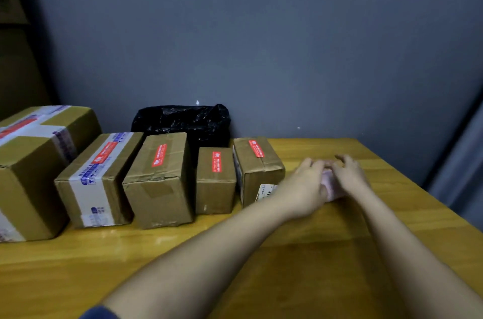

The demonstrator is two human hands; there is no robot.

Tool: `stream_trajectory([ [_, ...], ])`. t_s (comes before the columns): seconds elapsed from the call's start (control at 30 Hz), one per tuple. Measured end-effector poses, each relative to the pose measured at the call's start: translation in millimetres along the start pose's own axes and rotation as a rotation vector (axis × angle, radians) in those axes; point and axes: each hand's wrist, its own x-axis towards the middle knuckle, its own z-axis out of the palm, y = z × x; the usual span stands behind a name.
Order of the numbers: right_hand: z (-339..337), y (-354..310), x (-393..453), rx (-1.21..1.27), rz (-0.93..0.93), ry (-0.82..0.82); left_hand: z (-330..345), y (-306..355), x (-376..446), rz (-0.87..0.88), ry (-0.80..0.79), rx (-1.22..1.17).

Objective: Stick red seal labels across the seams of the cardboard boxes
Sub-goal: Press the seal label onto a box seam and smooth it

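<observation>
While five cardboard boxes (156, 180) sat in a row on the surface (130, 266), both hands met just right of them.
Left hand (305, 182) and right hand (350, 175) curled around a pale pinkish wad (329, 185), blurred beyond telling; a red seal label (216, 161) already lay on each box top, with a black bag (183, 120) behind.

No legible wording anywhere. White print on the red seal labels: across the top of the tape-wrapped cardboard box (98, 177) at nine o'clock, the creased brown cardboard box (158, 180) beside it, the small brown cardboard box (215, 180) and the rightmost brown cardboard box (258, 169), all too blurred to read. Blue print on the first box's white tape, likewise unreadable. Dark characters, possibly letters, on a white paper label (266, 192) at the rightmost box's foot.
</observation>
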Motion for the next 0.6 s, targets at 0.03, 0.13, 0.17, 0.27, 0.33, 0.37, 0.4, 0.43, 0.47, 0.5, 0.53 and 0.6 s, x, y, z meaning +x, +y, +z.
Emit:
stream_trajectory([
  [0.03,0,9,5,0.106,0.036,-0.019,15,2,5,-0.071,-0.042,-0.118],
  [0.13,4,28,10,0.355,0.107,-0.079,53,2,21,-0.37,-0.115,-0.333],
  [0.17,7,33,11,0.39,0.118,-0.099,63,1,26,-0.465,-0.119,-0.394],
  [0.27,11,40,14,0.478,0.115,-0.117,78,3,38,-0.593,-0.086,-0.527],
  [0.33,13,40,19,0.52,0.111,-0.106,81,5,46,-0.613,-0.045,-0.596],
  [0.37,16,41,21,0.534,0.111,-0.12,81,5,49,-0.629,-0.027,-0.631],
  [0.4,18,40,22,0.549,0.102,-0.142,81,4,52,-0.648,-0.009,-0.662],
  [0.43,20,40,23,0.558,0.089,-0.154,80,3,54,-0.663,0.014,-0.682],
  [0.47,22,41,23,0.565,0.08,-0.157,80,1,55,-0.675,0.044,-0.693],
  [0.5,23,41,23,0.574,0.071,-0.16,80,-2,56,-0.687,0.079,-0.708],
  [0.53,24,42,22,0.591,0.056,-0.163,80,-6,57,-0.701,0.118,-0.727],
  [0.6,23,42,17,0.63,0.012,-0.167,77,-10,56,-0.749,0.199,-0.786],
])
